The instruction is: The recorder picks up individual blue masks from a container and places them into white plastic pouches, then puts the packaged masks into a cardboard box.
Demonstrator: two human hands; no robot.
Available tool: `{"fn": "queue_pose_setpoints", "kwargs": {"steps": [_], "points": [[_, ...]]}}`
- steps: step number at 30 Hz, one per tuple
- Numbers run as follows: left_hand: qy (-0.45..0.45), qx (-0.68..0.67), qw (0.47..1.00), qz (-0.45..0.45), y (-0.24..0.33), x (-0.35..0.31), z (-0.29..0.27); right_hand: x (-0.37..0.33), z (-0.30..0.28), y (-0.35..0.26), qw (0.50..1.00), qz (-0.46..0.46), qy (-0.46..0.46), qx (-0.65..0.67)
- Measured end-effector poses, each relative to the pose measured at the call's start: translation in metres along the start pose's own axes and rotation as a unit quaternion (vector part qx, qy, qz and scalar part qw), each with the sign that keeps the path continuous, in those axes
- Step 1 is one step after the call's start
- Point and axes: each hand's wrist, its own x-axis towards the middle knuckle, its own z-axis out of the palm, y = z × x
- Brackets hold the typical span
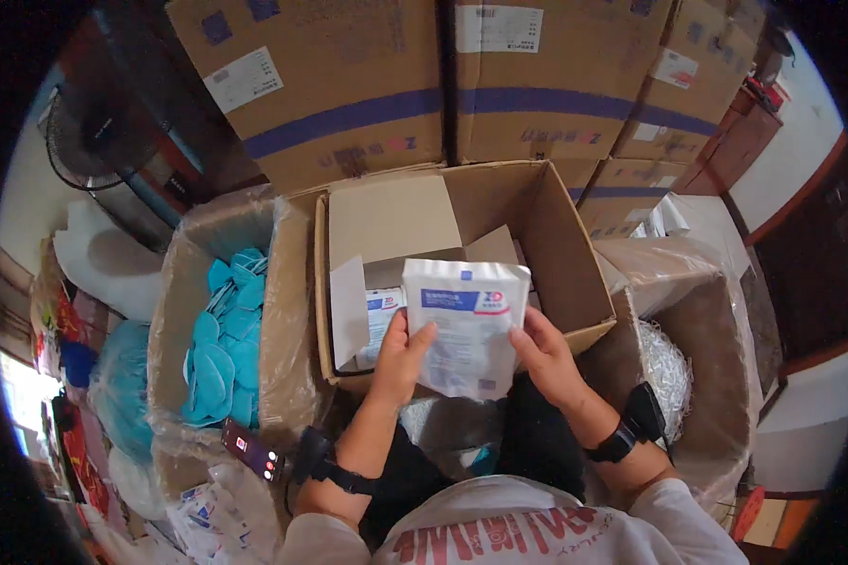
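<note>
Both my hands hold a flat white packet (466, 339) with blue and red print, upright in front of my body. My left hand (403, 360) grips its left edge, thumb on the face and fingers behind. On the opposite edge, my right hand (545, 353) pinches it the same way. Whether one packet or several lie together is hard to tell. Just beyond it stands a large open cardboard box (575, 254). A smaller carton (391, 221) with raised flaps sits inside, and a similar white packet (383, 306) shows in it.
Teal cup-shaped masks (219, 353) fill a plastic-lined box at left. A lined box at right holds white thin strips (664, 377). Tall sealed cartons (349, 104) form a wall ahead. A phone (252, 450) and loose packets (212, 518) lie at lower left; a fan (99, 141) stands behind.
</note>
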Motion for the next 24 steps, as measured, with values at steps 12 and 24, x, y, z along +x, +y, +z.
{"fn": "queue_pose_setpoints", "kwargs": {"steps": [12,24], "points": [[-0.041,0.170,0.984,0.037,0.036,-0.063,0.005,-0.058,-0.008,-0.015,0.997,-0.024,-0.074,-0.030],[-0.322,0.646,0.686,0.091,0.090,-0.118,0.053,-0.073,0.019,-0.092,0.766,-0.048,-0.410,-0.492]]}}
